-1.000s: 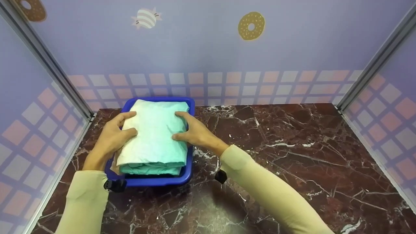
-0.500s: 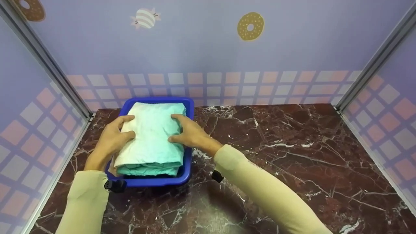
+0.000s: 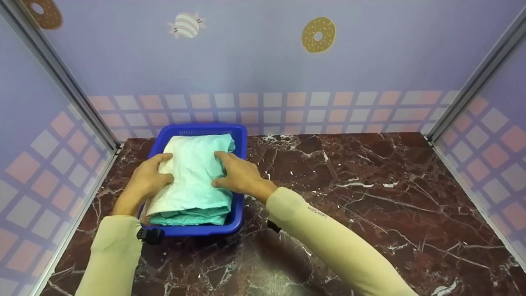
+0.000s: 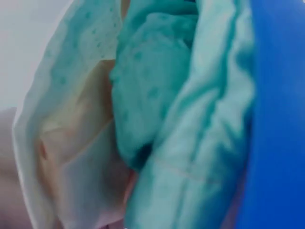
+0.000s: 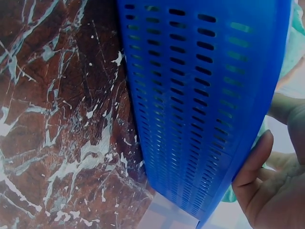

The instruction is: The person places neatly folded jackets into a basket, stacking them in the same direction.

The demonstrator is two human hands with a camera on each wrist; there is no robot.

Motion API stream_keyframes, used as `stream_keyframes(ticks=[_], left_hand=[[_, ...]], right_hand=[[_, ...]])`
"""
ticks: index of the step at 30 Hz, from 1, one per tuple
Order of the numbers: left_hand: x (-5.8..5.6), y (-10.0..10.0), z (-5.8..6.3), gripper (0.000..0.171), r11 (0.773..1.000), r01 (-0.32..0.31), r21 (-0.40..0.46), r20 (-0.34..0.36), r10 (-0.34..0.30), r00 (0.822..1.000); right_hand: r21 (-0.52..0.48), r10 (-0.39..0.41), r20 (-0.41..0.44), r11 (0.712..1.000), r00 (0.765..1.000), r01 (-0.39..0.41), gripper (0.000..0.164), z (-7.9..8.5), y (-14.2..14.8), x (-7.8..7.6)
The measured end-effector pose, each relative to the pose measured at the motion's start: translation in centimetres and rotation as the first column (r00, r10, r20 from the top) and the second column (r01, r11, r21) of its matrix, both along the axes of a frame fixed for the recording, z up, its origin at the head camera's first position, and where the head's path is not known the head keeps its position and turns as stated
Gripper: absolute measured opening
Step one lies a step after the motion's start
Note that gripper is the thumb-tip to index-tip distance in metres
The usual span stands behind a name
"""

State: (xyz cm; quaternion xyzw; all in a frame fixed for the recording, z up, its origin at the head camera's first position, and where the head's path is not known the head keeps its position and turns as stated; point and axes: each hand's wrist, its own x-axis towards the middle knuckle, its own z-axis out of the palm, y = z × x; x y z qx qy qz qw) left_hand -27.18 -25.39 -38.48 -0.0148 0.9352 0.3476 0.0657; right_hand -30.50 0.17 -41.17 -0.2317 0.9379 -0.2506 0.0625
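Note:
A folded cloth (image 3: 195, 181), white shading to mint green, lies in a blue plastic basket (image 3: 243, 144) at the left of the table. My left hand (image 3: 148, 176) grips its left side, thumb and index finger on top. On the opposite side my right hand (image 3: 242, 174) holds the cloth the same way; the other fingers are mostly hidden. Loose layers of the cloth (image 4: 152, 86) fill the left wrist view beside the blue basket wall (image 4: 279, 114). In the right wrist view, my right hand (image 5: 276, 191) reaches over the rim of the slotted basket (image 5: 186, 95).
The basket stands on a dark red marbled tabletop (image 3: 349, 205), close to the back wall (image 3: 263, 61) with its tile and sweets pattern. A side wall (image 3: 49, 156) rises to the left of the basket, another (image 3: 489, 156) at the far right.
Both hands have shifted slightly toward me with the cloth, and it sits a little lower in the basket. More of the basket's back inner wall shows now.

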Motion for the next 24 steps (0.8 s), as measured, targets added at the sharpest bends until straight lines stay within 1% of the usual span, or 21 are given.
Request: stream_keyframes(ticks=[4,9,12,15,18,21,24], left_hand=[[0.0,0.1,-0.4,0.08,0.999,0.024,-0.021,0.003,-0.024,1.0],[0.0,0.1,-1.0,0.081,1.0,0.026,-0.01,0.016,-0.026,1.0],[0.0,0.2,-1.0,0.081,1.0,0.029,-0.01,0.006,-0.029,1.0],[0.0,0.4,-0.8,0.082,0.999,0.032,-0.014,0.002,-0.032,0.999],[0.1,0.6,-0.5,0.083,0.999,0.027,-0.031,0.009,-0.027,1.0],[0.1,1.1,0.1,0.085,0.998,0.017,-0.064,0.011,-0.017,1.0],[0.3,1.8,1.0,0.087,0.996,0.0,-0.09,0.001,0.0,1.0]], right_hand=[[0.058,0.006,-0.026,0.998,1.0,-0.004,0.089,-0.1,-0.3,0.0],[0.137,0.038,-0.059,0.99,0.998,-0.03,0.088,-0.3,-0.5,0.1],[0.144,0.055,-0.064,0.989,0.996,-0.045,0.087,-0.3,-0.4,0.0],[0.083,0.06,-0.039,0.995,0.997,-0.057,0.084,-0.1,0.1,-0.1],[-0.032,0.075,0.007,0.997,0.997,-0.075,0.08,0.1,0.7,-0.4],[-0.146,0.09,0.054,0.986,0.994,-0.081,0.075,0.5,1.5,-0.7],[-0.217,0.095,0.067,0.973,0.993,-0.078,0.073,0.9,2.4,-0.9]])
